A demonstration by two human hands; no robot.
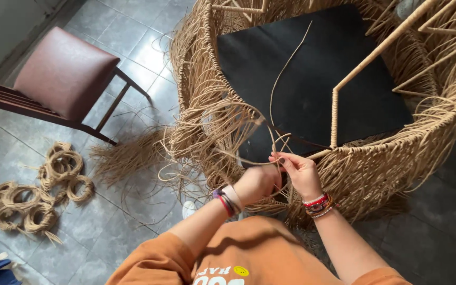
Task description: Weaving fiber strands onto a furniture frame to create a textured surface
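while both hands work at the near rim of the woven wicker frame (312,132), right hand (303,174) pinches a thin rattan strand (283,68) that loops up over the black panel (312,74). left hand (257,182) is curled tight on strands at the rim, touching the right. coils of cord (38,195) lie on the tiled floor (133,42) by a chair (64,74).

No packages, signs or screens in this shot.
Just one printed mark shows: the white lettering and small round yellow badge (241,271) on the chest of the orange sweatshirt (249,248), right at the bottom edge of the view, partly cut off there.
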